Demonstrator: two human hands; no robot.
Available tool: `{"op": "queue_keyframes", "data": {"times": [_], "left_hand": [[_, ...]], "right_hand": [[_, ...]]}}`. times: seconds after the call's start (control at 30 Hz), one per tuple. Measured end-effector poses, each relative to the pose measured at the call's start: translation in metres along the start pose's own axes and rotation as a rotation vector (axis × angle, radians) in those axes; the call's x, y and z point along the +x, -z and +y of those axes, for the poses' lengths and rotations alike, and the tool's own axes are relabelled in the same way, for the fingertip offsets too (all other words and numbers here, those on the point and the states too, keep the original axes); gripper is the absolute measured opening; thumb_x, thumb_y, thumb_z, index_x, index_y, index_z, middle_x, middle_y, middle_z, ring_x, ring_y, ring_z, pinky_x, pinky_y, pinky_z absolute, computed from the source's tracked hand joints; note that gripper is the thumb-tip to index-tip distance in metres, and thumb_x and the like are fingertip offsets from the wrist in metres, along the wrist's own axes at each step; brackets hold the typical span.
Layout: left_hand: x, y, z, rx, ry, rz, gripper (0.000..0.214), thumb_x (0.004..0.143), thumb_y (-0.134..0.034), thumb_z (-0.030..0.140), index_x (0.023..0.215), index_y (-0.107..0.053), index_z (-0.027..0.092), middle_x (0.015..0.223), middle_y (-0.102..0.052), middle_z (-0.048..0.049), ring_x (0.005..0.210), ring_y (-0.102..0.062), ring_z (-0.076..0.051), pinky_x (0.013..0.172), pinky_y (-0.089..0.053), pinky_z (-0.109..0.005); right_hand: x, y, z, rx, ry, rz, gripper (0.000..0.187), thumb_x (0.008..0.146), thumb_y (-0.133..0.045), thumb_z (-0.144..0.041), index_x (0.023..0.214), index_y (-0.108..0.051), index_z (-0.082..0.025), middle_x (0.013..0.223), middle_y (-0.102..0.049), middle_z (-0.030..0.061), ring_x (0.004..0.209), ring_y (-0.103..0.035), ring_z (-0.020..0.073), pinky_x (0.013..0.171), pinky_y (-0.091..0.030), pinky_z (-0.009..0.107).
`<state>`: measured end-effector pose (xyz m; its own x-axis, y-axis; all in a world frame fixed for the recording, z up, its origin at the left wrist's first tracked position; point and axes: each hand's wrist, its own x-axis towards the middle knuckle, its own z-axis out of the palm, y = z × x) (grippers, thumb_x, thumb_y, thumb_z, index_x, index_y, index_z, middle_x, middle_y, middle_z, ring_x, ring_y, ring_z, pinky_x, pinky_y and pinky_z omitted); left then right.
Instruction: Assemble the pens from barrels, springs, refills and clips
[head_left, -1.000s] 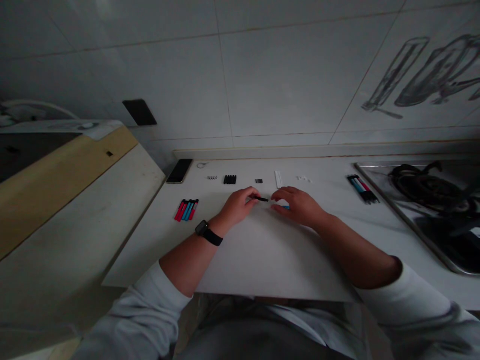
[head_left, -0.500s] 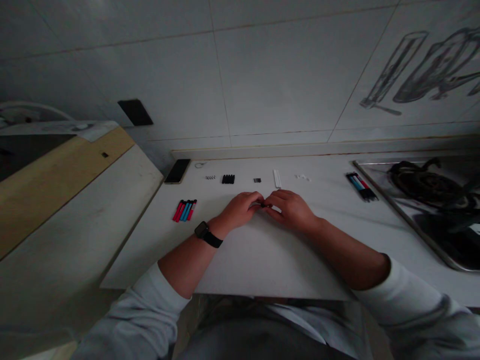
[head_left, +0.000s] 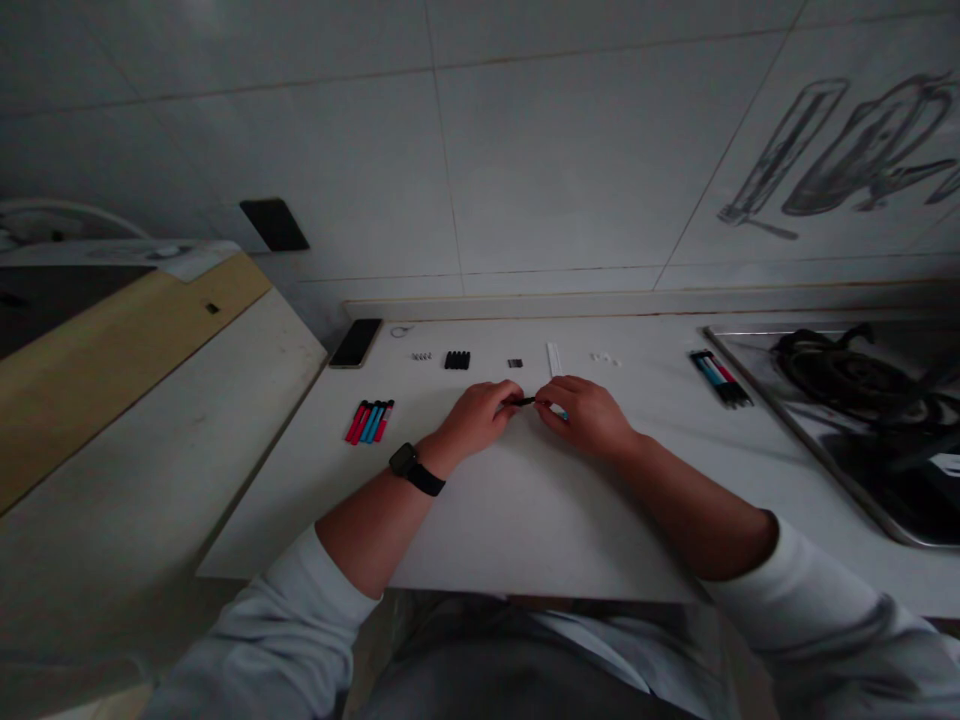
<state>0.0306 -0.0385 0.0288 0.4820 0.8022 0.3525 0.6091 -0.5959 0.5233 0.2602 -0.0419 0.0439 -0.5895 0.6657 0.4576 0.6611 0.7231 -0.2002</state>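
Over the middle of the white counter, my left hand (head_left: 484, 413) and my right hand (head_left: 581, 412) meet with fingertips pinched on one slim pen (head_left: 528, 401). Its dark section shows between the hands. A bit of blue shows under my right fingers. The rest of the pen is hidden. Behind the hands lie small springs (head_left: 422, 356), several black pen pieces (head_left: 457, 360), small dark clips (head_left: 515, 363), thin white refills (head_left: 553, 358) and tiny white pieces (head_left: 605, 359). Red and blue pen barrels (head_left: 369, 422) lie left of my left hand.
Several pens (head_left: 721, 379) lie at the right beside the metal-edged gas stove (head_left: 795, 430). A phone (head_left: 355, 343) and a small ring-shaped item (head_left: 401, 331) sit at the back left. A large pale panel (head_left: 225, 400) stands along the left side. The tiled wall rises behind.
My hands have moved slightly apart, so more of the dark pen section shows between them. Some blue has come into sight under my right fingers.
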Motion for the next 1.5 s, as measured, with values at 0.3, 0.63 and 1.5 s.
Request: {"op": "queue_keyframes", "data": {"times": [0.3,0.63,1.5], "left_hand": [[0.001,-0.001,-0.012,0.138,0.162,0.061,0.012,0.097,-0.060,0.017,0.107,-0.067,0.019,0.104,-0.076,-0.0067,0.096,-0.070,-0.022,0.088,-0.054,-0.035],[-0.001,-0.002,-0.012,0.217,0.212,0.039,0.013,0.098,-0.058,0.020,0.107,-0.068,0.021,0.105,-0.077,-0.0061,0.097,-0.071,-0.023,0.087,-0.054,-0.036],[0.001,0.002,-0.010,0.242,0.242,0.045,0.013,0.098,-0.059,0.019,0.107,-0.067,0.020,0.107,-0.076,-0.0061,0.098,-0.071,-0.023,0.087,-0.053,-0.035]], "right_hand": [[0.028,-0.002,0.061,-0.087,-0.289,-0.045,0.020,0.098,-0.057,-0.028,0.103,-0.075,-0.021,0.102,-0.074,0.0079,0.092,-0.067,0.0214,0.085,-0.048,0.032],[0.079,-0.034,0.073,-0.283,-0.185,-0.348,0.037,0.097,-0.057,-0.026,0.131,-0.072,-0.029,0.125,-0.072,0.0087,0.112,-0.064,0.0273,0.093,-0.044,0.037],[0.064,-0.019,0.053,-0.336,0.097,-0.391,0.018,0.098,-0.056,-0.021,0.107,-0.072,-0.018,0.112,-0.071,0.0116,0.106,-0.061,0.0246,0.091,-0.037,0.035]]}}
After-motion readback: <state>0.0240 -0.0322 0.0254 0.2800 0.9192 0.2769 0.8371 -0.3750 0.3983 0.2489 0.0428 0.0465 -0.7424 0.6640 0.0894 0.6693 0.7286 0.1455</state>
